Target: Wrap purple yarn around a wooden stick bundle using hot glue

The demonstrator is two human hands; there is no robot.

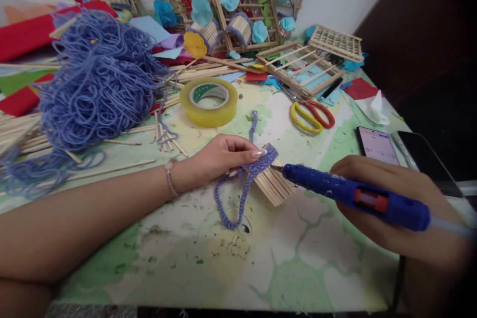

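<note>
My left hand [219, 156] pinches a braided purple yarn strip [238, 194] against a small bundle of wooden sticks [275, 186] lying on the table. The loose end of the strip loops down toward me. My right hand [391, 203] is wrapped round a blue hot glue gun [354, 196], whose nozzle tip touches the yarn-covered edge of the stick bundle.
A big tangle of purple yarn [100, 79] lies at the left over loose sticks. A tape roll [208, 101], yellow and red scissors [312, 115], two phones [376, 145], stick frames [305, 67] and paper flowers crowd the back of the table [223, 268].
</note>
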